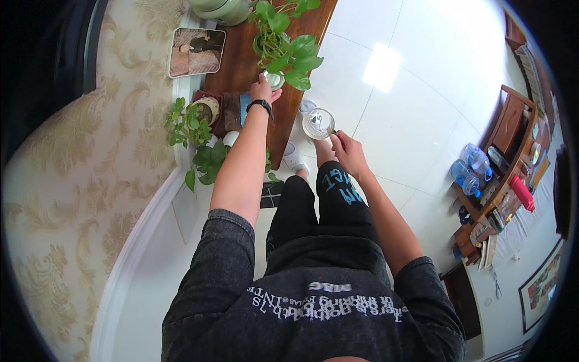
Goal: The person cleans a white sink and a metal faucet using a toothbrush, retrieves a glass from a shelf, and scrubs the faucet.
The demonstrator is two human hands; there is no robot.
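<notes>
At the wooden cabinet top [282, 117], my left hand [263, 90] has its thumb and fingers around a small round whitish glass vessel [274, 80]. Leaves of a potted pothos [294, 54] hang right beside it. A dark watch is on my left wrist. Out over the floor, my right hand [348, 151] grips the dark handle of a round clear glass mug [318, 123]. Dark marks show on or through the mug; its contents cannot be made out.
A framed photo [197, 52] leans against the patterned wall. Small potted plants [206, 111] and a blue item [244, 107] sit near my left forearm. A green-white pot [221, 10] stands farther along. Large plastic bottles [466, 178] lie by wooden furniture [511, 122] at right.
</notes>
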